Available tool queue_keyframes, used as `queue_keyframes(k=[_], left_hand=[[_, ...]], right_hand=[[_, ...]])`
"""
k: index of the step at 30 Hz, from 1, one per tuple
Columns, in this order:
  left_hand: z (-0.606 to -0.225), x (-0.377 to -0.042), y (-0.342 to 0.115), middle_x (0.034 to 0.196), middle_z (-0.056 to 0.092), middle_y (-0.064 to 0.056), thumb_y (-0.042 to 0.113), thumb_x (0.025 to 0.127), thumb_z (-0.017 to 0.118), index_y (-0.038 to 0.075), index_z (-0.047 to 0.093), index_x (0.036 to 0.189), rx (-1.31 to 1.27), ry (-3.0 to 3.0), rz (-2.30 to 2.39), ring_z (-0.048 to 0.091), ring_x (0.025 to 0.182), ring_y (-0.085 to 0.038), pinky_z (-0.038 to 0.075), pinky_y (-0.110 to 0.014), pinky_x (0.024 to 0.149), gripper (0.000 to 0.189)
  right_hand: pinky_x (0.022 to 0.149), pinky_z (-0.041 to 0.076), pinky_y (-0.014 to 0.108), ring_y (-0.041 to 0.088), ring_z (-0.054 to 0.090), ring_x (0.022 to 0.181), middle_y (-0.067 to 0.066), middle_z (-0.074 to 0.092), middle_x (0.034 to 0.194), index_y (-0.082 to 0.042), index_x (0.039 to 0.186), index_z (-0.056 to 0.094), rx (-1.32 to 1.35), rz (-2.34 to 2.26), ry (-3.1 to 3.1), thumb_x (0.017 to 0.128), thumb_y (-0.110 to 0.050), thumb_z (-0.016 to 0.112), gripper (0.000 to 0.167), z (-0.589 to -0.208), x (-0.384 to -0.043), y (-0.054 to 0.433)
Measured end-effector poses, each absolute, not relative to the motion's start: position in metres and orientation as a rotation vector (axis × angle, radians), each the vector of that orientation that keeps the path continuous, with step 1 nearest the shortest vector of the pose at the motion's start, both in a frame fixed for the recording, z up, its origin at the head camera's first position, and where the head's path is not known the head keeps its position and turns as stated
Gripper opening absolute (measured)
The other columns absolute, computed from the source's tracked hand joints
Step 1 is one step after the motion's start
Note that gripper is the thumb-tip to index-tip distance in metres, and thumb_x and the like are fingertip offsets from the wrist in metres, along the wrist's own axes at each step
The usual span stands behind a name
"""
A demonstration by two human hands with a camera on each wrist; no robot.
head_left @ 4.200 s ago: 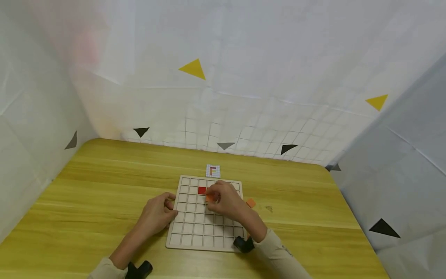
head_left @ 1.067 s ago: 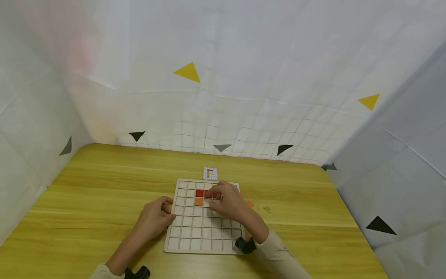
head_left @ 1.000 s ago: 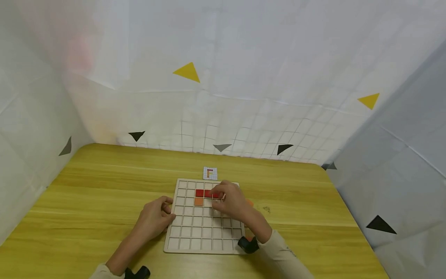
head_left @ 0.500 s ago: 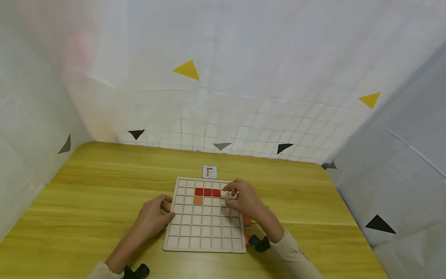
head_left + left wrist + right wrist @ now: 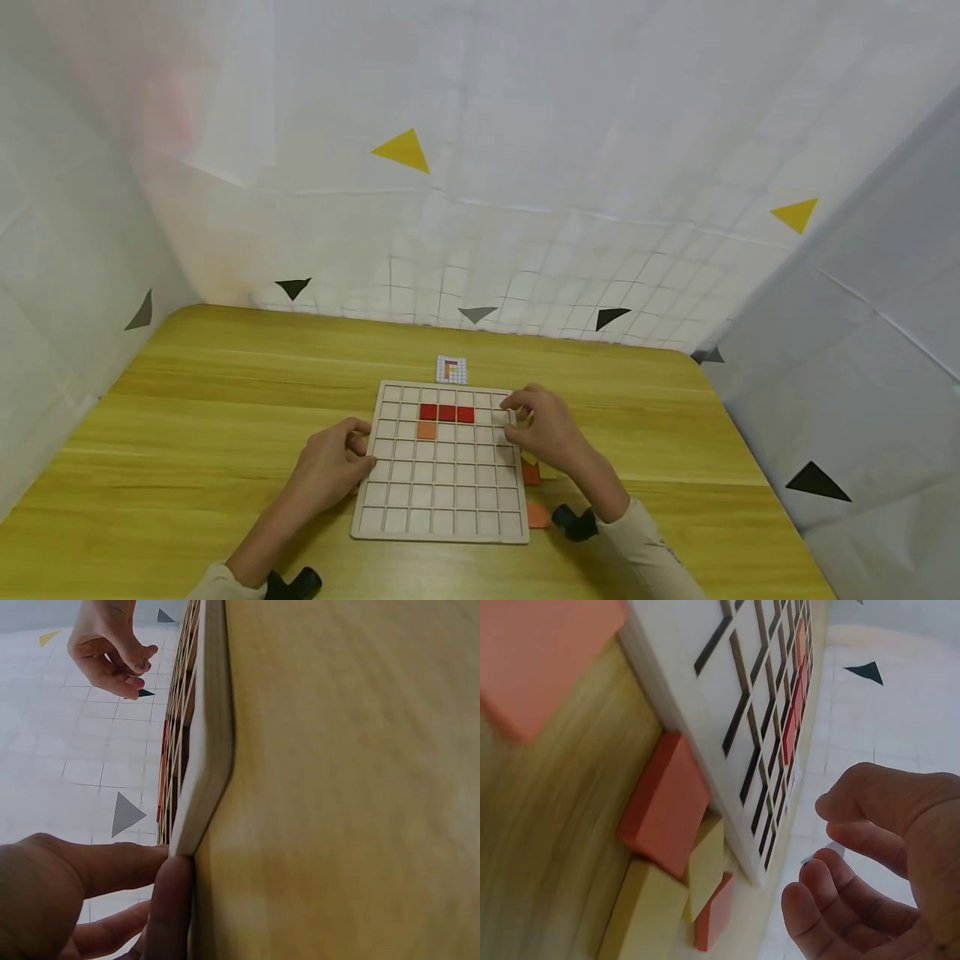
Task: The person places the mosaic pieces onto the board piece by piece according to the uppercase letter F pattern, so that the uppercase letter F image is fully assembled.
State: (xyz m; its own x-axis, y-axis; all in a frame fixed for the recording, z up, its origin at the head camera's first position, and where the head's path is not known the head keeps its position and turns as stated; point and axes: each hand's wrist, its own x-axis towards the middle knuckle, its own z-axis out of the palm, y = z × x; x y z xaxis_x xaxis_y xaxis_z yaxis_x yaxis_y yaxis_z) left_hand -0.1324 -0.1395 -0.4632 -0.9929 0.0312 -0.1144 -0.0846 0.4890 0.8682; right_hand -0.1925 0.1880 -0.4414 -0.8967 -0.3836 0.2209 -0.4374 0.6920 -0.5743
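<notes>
A pale wooden grid board (image 5: 444, 498) lies in the middle of the table. In its upper part, 3 red square tiles (image 5: 447, 413) sit in a row, and one orange tile (image 5: 427, 431) fills the cell below the leftmost. My left hand (image 5: 333, 462) holds the board's left edge; in the left wrist view the fingertips meet at the rim. My right hand (image 5: 551, 429) hovers over the board's upper right edge, thumb and fingers loosely bent and apart, with nothing between them in the right wrist view.
A small printed pattern card (image 5: 452, 369) lies just behind the board. Along the board's right side are loose orange tiles (image 5: 667, 802) and yellow tiles (image 5: 641, 915), some leaning on one another. White sheets (image 5: 525, 192) surround the wooden table (image 5: 247, 392).
The orange tile, earlier between my right fingers, now sits in its cell. The right hand has since moved right, off the red row, uncovering it. The left hand stays at the board's edge.
</notes>
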Motion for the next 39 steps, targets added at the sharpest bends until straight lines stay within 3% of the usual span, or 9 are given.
queue_keyframes(k=[25, 39], left_hand=[[-0.463, -0.132, -0.141, 0.088, 0.060, -0.007, -0.001, 0.083, 0.075, -0.003, 0.061, 0.123, -0.040, 2.622, 1.520, 0.063, 0.069, -0.015, 0.054, -0.030, 0.049, 0.043], [-0.462, -0.132, -0.139, 0.088, 0.060, -0.007, -0.001, 0.083, 0.075, -0.003, 0.061, 0.123, -0.040, 2.616, 1.525, 0.063, 0.068, -0.015, 0.054, -0.029, 0.048, 0.042]], right_hand=[[0.063, 0.052, 0.029, 0.015, 0.059, 0.076, 0.006, 0.062, 0.090, -0.004, 0.102, 0.075, 0.596, 0.865, -2.869, 0.078, -0.004, 0.081, 0.025, -0.452, -0.188, 0.216], [0.064, 0.052, 0.028, 0.017, 0.061, 0.076, 0.004, 0.066, 0.095, -0.005, 0.100, 0.075, 0.630, 0.868, -2.890, 0.079, -0.005, 0.081, 0.022, -0.457, -0.189, 0.227]])
